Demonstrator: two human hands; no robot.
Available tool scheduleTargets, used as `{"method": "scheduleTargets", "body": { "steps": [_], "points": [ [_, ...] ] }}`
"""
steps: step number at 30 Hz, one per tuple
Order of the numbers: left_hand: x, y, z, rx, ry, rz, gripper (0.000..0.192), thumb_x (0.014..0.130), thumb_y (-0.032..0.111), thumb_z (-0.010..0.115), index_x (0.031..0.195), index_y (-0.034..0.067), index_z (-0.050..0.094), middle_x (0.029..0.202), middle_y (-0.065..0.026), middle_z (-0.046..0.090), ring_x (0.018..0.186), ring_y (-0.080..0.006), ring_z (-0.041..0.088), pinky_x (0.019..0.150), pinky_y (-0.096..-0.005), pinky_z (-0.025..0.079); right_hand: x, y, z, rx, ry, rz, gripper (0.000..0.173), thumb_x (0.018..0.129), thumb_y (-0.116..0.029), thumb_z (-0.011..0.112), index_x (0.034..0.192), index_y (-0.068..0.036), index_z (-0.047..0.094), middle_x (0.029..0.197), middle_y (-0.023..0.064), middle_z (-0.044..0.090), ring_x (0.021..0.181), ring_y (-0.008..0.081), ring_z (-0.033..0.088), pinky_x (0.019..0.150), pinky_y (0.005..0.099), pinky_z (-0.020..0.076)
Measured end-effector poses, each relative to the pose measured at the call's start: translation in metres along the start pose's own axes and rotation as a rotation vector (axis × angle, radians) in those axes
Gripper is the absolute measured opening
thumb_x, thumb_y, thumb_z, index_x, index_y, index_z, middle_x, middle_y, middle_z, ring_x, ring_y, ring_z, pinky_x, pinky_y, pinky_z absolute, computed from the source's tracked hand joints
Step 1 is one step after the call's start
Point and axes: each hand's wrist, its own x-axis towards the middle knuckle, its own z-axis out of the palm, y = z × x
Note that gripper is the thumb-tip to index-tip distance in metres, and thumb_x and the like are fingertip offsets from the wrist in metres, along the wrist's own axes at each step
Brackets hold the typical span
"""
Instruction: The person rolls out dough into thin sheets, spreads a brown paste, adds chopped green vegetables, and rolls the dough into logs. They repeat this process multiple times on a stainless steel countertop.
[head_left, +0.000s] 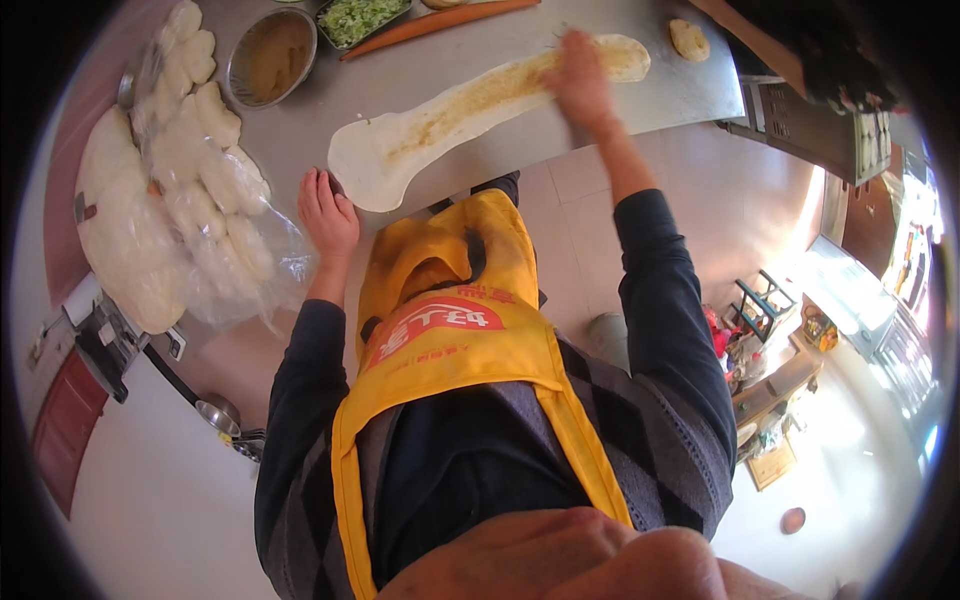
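A long, flattened strip of dough (442, 127) stretches across the metal worktop, with a streak of brown paste (510, 85) along its middle. My right hand (581, 82), blurred, lies flat over the strip towards its right end and holds nothing. At the strip's wide left end, my left hand (328, 214) rests at the worktop's near edge, fingers extended and empty. To the left, several pale dough pieces (217, 112) lie partly under clear plastic film (277, 255), beside a large mass of dough (120, 217).
Brown paste fills a metal bowl (271, 56) at the back left. Near it are a tray of chopped greens (360, 19) and a long tapered rolling pin (442, 26). A small dough piece (688, 40) sits at the right, close to another person's arm (757, 41).
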Motion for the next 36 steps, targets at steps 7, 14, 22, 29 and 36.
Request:
{"method": "scheduleTargets", "body": {
  "steps": [7, 14, 22, 29, 36],
  "points": [
    [0.000, 0.002, 0.003, 0.004, 0.021, -0.004, 0.045, 0.097, 0.017, 0.055, 0.139, 0.001, 0.060, 0.150, -0.0202, 0.055, 0.139, -0.0426, 0.051, 0.116, -0.0556, 0.039, -0.016, -0.041, 0.036, -0.432, 0.091, 0.447, 0.086, 0.099, -0.045, 0.065, 0.154, 0.014, 0.037, 0.163, 0.0340, 0.036, 0.154, 0.0481, 0.031, 0.128, 0.0566, 0.0215],
    [0.006, 0.004, -0.001, -0.033, -0.003, -0.029, 0.046, 0.094, 0.015, 0.057, 0.138, 0.001, 0.061, 0.149, -0.0187, 0.056, 0.140, -0.0411, 0.051, 0.117, -0.0547, 0.039, -0.002, 0.044, -0.031, -0.065, -0.087, 0.377, 0.088, 0.101, -0.045, 0.063, 0.160, 0.010, 0.029, 0.169, 0.0310, 0.026, 0.159, 0.0446, 0.021, 0.131, 0.0514, 0.0162],
    [-0.001, 0.000, 0.001, -0.020, 0.007, -0.029, 0.047, 0.094, 0.016, 0.057, 0.138, 0.001, 0.060, 0.151, -0.0173, 0.055, 0.140, -0.0405, 0.050, 0.118, -0.0545, 0.038, -0.066, -0.257, 0.032, 0.003, -0.443, -0.296, 0.105, 0.093, -0.062, 0.067, 0.162, 0.007, 0.030, 0.172, 0.0249, 0.025, 0.161, 0.0388, 0.021, 0.133, 0.0484, 0.0153],
    [0.001, -0.002, 0.003, -0.040, 0.009, -0.026, 0.047, 0.094, 0.016, 0.057, 0.138, 0.001, 0.060, 0.151, -0.0175, 0.055, 0.140, -0.0409, 0.050, 0.117, -0.0548, 0.038, -0.029, -0.181, 0.038, -0.208, -0.302, -0.194, 0.096, 0.101, -0.064, 0.052, 0.162, 0.007, 0.031, 0.171, 0.0238, 0.029, 0.160, 0.0388, 0.025, 0.131, 0.0494, 0.0186],
    [-0.003, -0.005, -0.001, -0.032, 0.021, -0.007, 0.046, 0.095, 0.016, 0.057, 0.138, 0.001, 0.060, 0.151, -0.0188, 0.055, 0.140, -0.0414, 0.050, 0.117, -0.0550, 0.038, -0.073, -0.199, 0.044, 0.127, -0.350, -0.382, 0.095, 0.101, -0.060, 0.055, 0.161, 0.009, 0.031, 0.171, 0.0252, 0.029, 0.159, 0.0385, 0.026, 0.130, 0.0490, 0.0200]
  ]
}}
